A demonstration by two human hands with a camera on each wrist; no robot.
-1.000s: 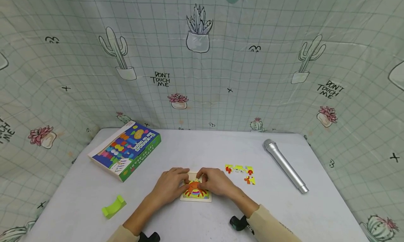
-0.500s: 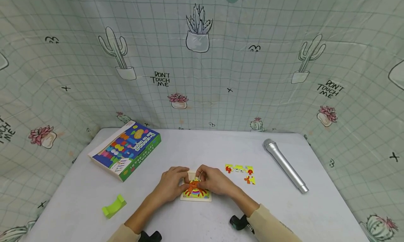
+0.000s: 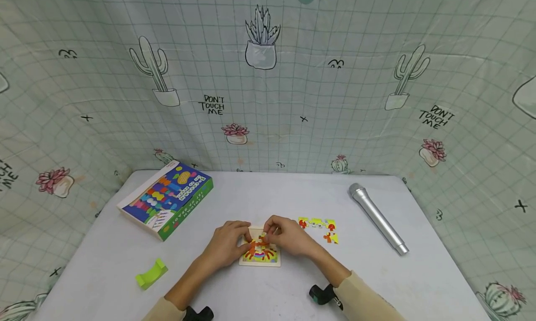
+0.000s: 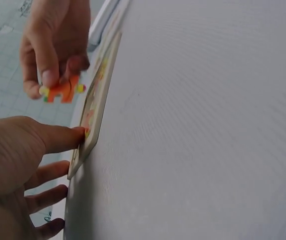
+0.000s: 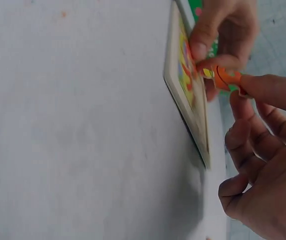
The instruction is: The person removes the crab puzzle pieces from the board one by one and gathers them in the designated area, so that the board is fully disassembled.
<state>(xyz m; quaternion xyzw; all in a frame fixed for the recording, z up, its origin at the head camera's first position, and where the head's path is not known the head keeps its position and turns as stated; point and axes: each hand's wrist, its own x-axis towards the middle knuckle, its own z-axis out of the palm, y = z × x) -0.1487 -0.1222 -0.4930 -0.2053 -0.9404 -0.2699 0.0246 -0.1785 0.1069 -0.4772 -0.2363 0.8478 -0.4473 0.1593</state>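
Note:
A small wooden jigsaw board [image 3: 259, 265] with a red crab picture lies on the table in the head view. My left hand [image 3: 228, 242] holds it at its left side, the thumb pressing on the picture inside the raised border. Over the board, my right hand [image 3: 286, 236] pinches an orange jigsaw piece [image 4: 63, 92] between thumb and index finger. In the right wrist view the piece shows a black curved line and a yellow end, clear of the board's surface. The board's upper part is bare wood, partly hidden by the fingers.
Several joined yellow-and-red jigsaw pieces [image 3: 317, 224] lie right of the board, with a separate piece [image 3: 331, 238] just below. Further right rests a silver microphone [image 3: 378, 218]. A blue-and-green toy box [image 3: 167, 197] sits back left, and a lime-green curved block [image 3: 151, 274] front left.
My right hand has lifted the orange jigsaw piece off the crab picture, moving slightly up and right, and a gap shows in the picture. My left hand stays put on the board.

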